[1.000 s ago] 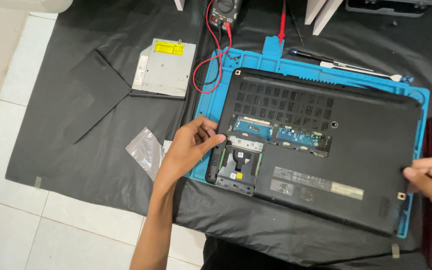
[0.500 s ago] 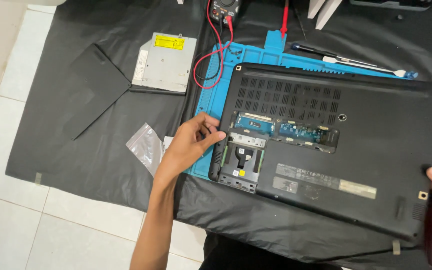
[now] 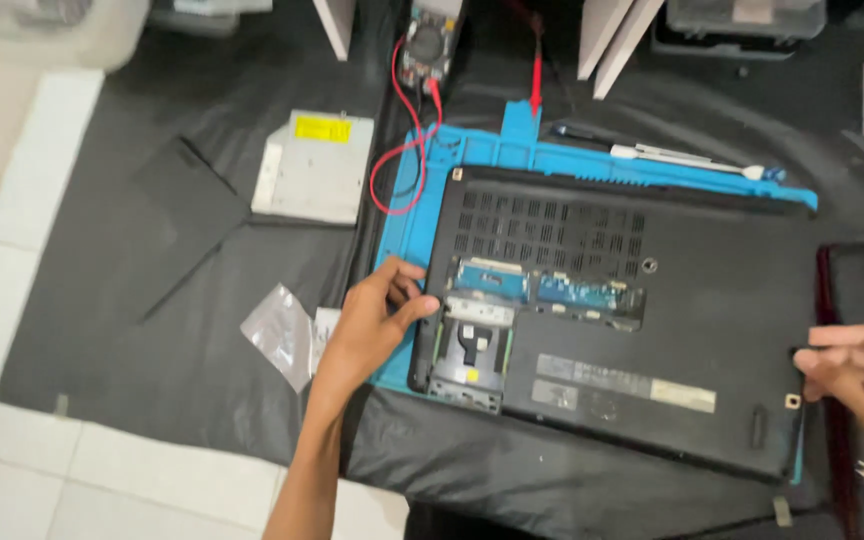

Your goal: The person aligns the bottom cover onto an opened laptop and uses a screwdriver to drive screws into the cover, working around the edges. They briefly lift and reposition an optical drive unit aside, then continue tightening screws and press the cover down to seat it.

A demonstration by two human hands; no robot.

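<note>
Here, one upturned laptop lay with its long axis running 9 to 3 o'clock — two hands gripped it: left hand at 9, right hand at 3.

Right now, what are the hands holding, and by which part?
Both hold the upturned black laptop: the left hand by its left edge beside the open bay, the right hand by its right edge. Neither grip lifts it clear of the blue mat.
</note>
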